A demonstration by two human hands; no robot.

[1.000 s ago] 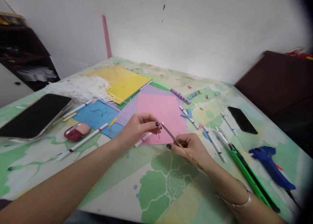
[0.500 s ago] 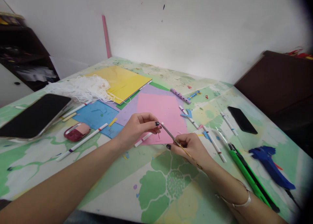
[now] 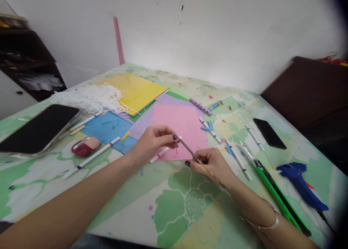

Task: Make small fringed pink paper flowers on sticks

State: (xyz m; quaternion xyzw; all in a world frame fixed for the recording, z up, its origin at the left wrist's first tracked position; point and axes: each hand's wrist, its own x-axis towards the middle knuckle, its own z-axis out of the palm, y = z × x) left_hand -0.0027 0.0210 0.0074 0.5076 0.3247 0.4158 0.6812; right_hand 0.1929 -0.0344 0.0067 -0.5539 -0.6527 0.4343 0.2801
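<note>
My right hand [image 3: 210, 165] is closed around a slim pointed tool [image 3: 187, 147], silver toward the tip and gold along the handle. That tip points up and left to my left hand [image 3: 160, 137], whose thumb and fingers are pinched together against it. Whatever sits in that pinch is too small to make out. Both hands are above the near edge of a pink sheet [image 3: 176, 122]. Under my left fingers lies a white marker [image 3: 159, 155], partly covered by them. Thin pink scraps [image 3: 177, 155] rest on the sheet between the hands.
Right of my right hand lie a green cutter [image 3: 277, 196], a blue glue gun [image 3: 300, 183] and a black phone [image 3: 269, 133]. On the left are a larger phone [image 3: 40, 127], white yarn [image 3: 92, 98] and a maroon-pink case [image 3: 85, 146]. Several markers lie around; a yellow sheet [image 3: 136, 89] lies behind.
</note>
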